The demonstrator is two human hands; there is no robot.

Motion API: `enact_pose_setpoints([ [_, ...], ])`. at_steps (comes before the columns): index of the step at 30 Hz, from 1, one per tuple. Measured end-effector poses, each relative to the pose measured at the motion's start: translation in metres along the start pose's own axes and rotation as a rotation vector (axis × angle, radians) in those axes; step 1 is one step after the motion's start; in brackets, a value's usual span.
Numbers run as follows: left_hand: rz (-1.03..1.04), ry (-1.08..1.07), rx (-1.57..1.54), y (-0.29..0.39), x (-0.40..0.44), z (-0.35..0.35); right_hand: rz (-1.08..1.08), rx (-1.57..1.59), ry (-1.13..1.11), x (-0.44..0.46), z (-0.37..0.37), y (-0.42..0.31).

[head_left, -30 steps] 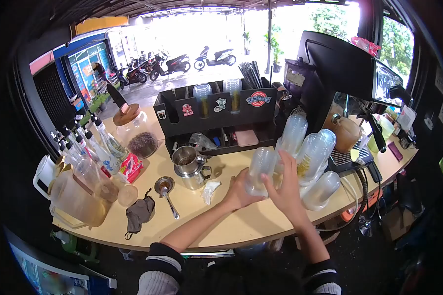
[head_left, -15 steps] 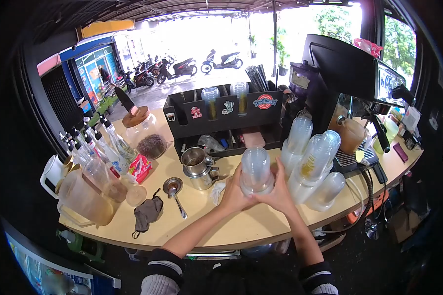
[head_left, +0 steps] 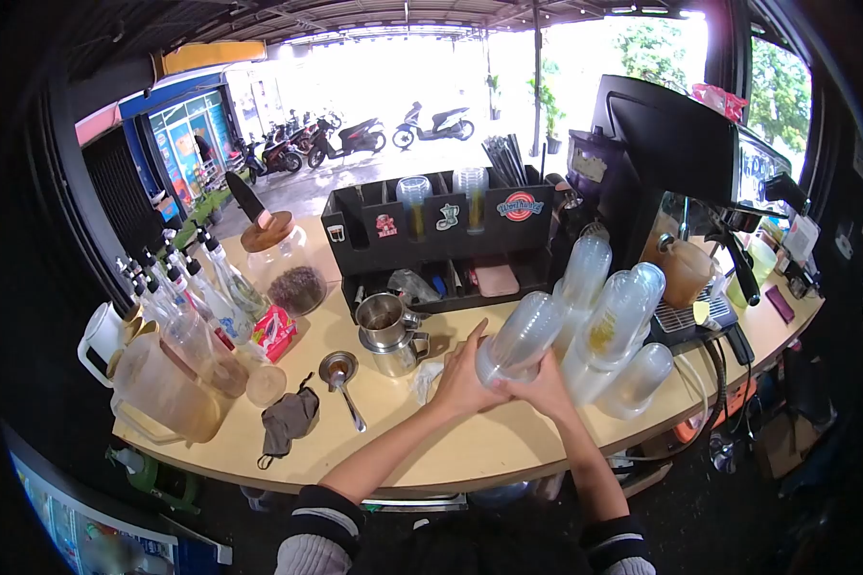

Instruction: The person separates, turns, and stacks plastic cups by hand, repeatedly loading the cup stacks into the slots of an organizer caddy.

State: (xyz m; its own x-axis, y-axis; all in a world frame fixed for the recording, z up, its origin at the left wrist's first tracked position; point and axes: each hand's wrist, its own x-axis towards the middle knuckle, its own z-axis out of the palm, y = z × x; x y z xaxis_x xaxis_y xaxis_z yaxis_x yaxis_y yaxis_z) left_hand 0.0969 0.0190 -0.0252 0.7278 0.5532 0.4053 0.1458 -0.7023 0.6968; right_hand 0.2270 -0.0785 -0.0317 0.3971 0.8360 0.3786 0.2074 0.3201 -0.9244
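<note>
Between my two hands is a nested stack of clear plastic cups (head_left: 524, 335), tilted with its top leaning to the right. My left hand (head_left: 468, 376) is closed around the lower left side of the stack. On the other side my right hand (head_left: 544, 385) grips near its rim, fingers wrapped toward the base. Just right of them stand more upside-down stacked cups (head_left: 606, 331) and a shorter stack (head_left: 641, 377). A crumpled white tissue (head_left: 426, 381) lies beside my left hand. Further left sits a metal drip filter on a steel cup (head_left: 389, 335).
A black organizer (head_left: 431, 225) with cups and straws stands behind. To the right is an espresso machine (head_left: 671, 144). Syrup bottles (head_left: 187, 307), a pitcher (head_left: 163, 383), a glass jar (head_left: 292, 273), a dark face mask (head_left: 289, 422) and a spoon (head_left: 351, 406) occupy the left side.
The cup stack has gone from upright to leaning right. Both hands have turned with it, shifting slightly right, and the head view has moved a little.
</note>
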Motion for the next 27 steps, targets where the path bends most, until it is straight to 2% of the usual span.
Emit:
enact_pose_setpoints([
  [6,-0.039,-0.005,-0.003,-0.005,-0.002,0.001,-0.003,-0.068,0.026,0.0,0.002,0.007],
  [8,-0.047,-0.001,0.004,-0.006,-0.006,0.001,0.054,0.053,0.105,0.001,0.0,0.016],
  [11,-0.084,-0.039,0.007,-0.01,-0.015,0.002,0.022,0.07,0.026,0.015,-0.017,0.017],
  [14,-0.09,-0.025,-0.073,-0.02,-0.015,0.009,0.007,0.012,0.012,0.017,-0.014,0.014],
  [18,0.011,0.093,-0.149,-0.024,-0.008,0.02,0.004,-0.108,-0.012,0.013,-0.005,0.014],
  [22,0.013,0.141,-0.217,-0.034,-0.004,0.024,-0.01,-0.093,-0.022,0.009,0.004,0.016],
  [27,-0.003,0.157,-0.282,-0.024,-0.007,0.021,-0.036,-0.333,0.092,0.006,0.01,0.012],
])
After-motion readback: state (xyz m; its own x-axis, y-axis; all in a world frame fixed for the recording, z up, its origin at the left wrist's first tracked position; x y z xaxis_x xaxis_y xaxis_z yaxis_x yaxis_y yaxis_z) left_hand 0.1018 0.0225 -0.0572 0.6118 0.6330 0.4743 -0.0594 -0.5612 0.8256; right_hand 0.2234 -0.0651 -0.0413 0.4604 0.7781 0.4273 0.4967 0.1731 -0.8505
